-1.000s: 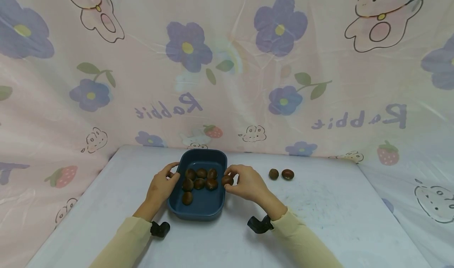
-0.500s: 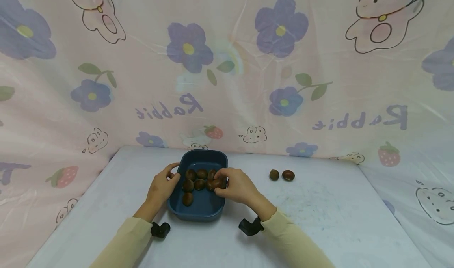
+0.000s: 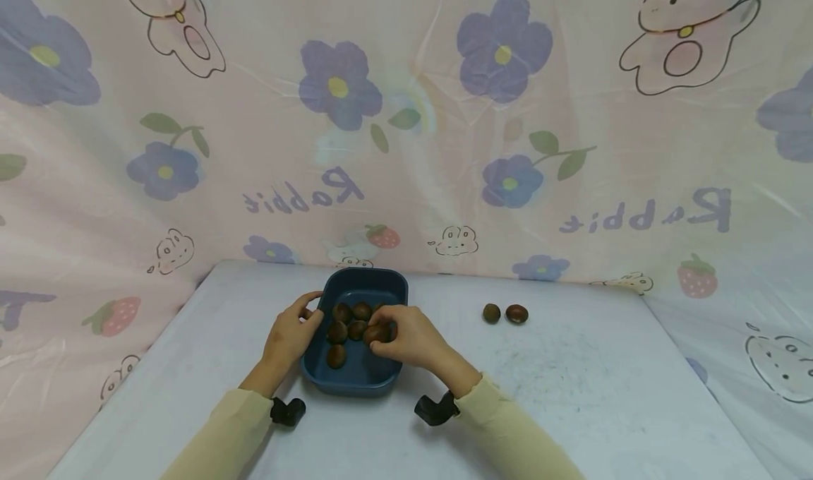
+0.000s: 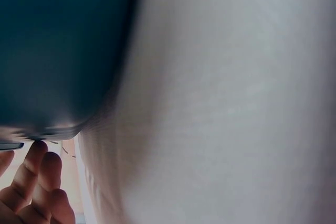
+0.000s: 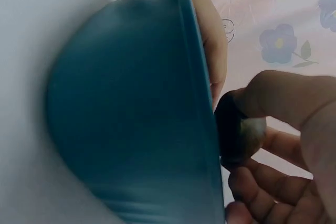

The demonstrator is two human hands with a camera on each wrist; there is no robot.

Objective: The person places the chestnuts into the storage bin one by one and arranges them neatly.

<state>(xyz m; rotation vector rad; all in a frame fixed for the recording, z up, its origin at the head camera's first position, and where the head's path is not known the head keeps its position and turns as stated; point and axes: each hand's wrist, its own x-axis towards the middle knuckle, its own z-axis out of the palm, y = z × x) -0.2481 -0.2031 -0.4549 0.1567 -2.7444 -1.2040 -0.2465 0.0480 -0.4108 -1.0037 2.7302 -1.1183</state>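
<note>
A deep blue rectangular dish [image 3: 356, 380] stands on the table with several brown chestnuts [image 3: 336, 356] on its floor. My left hand [image 3: 287, 335] holds its left side, thumb at the rim; in the left wrist view, fingers [image 4: 50, 169] touch the outer wall. Over the dish's right half, my right hand [image 3: 413, 337] pinches a chestnut [image 3: 376, 334] between thumb and fingers. The right wrist view has this chestnut [image 5: 241, 132] just beyond the near rim. My right fingers hide part of the chestnuts behind them.
Two loose chestnuts [image 3: 516, 315] lie side by side on the white table [image 3: 571, 395], right of the dish. A patterned curtain [image 3: 419, 148] hangs behind the table and at its sides.
My right hand has moved left with its chestnut, from the dish's right rim to above the inside. The left hand and the dish have stayed put.
</note>
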